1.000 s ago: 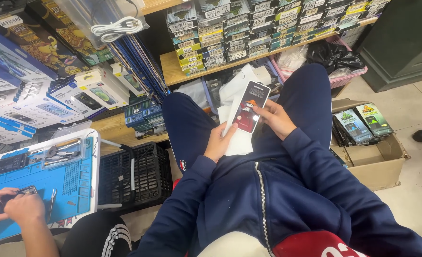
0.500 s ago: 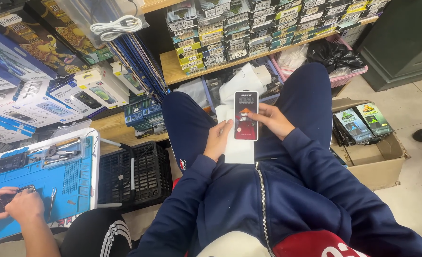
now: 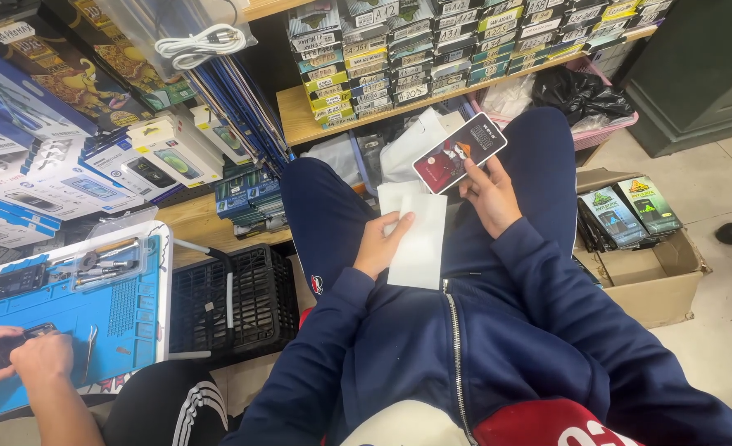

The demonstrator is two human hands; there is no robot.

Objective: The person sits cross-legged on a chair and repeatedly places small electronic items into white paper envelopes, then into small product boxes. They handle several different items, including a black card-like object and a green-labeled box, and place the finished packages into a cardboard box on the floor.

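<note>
the flat pack [image 3: 458, 154] is a thin rectangular package, dark red with a black upper end and a small pale patch of print. it is tilted, its long axis running from lower left to upper right, and it is raised above the lap. below it lies a white sleeve [image 3: 417, 235], a plain flat rectangle resting lengthwise on the navy tracksuit between the thighs.

the right hand [image 3: 490, 196] holds the flat pack by its lower right edge, thumb on the face and fingers behind; the grip is narrow, closed on the pack's thin body. the left hand [image 3: 380, 245] rests on the white sleeve's left edge, fingers extended onto the paper, pressing rather than clasping; whether it pinches the sleeve cannot be told.

the flat pack's lower left corner sits just above the upper right corner of the white sleeve; whether the two touch cannot be told. the pack projects up and to the left from the right hand.

room is tight. a wooden shelf [image 3: 366, 111] loaded with stacked small boxes stands just beyond the knees. a black plastic crate [image 3: 254, 301] sits beside the left thigh. a cardboard box [image 3: 659, 277] holding green packages stands to the right on the tiled floor. at lower left, another person's hands [image 3: 27, 359] work on a blue repair mat [image 3: 60, 318], well apart from the pack.
</note>
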